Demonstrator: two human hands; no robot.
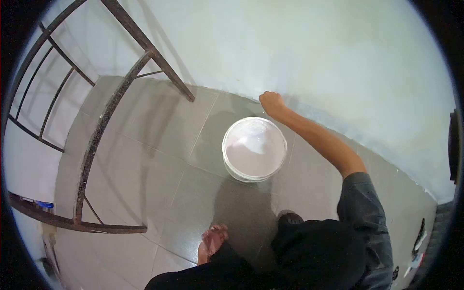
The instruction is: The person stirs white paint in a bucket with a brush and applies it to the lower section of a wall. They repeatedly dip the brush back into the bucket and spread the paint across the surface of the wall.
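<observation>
My right hand (272, 104) is closed in a fist at the foot of the pale wall (328, 58), just above and right of a white bucket. What it grips, if anything, is hidden. The round bucket (254, 149) stands upright on the floor, with whitish material inside. Low in the view, left of centre, my left hand (212, 239) shows beside my dark-clothed leg, below the bucket and apart from it. It looks reddish and blurred, so its finger position is unclear.
A rusty brown metal frame (99, 133) with curved bars stands at the left. Grey tiles (169, 164) cover the floor. A dark shoe (290, 218) is below the bucket. Small objects (419, 237) lie at the lower right, and a dark object (453, 146) is at the right edge.
</observation>
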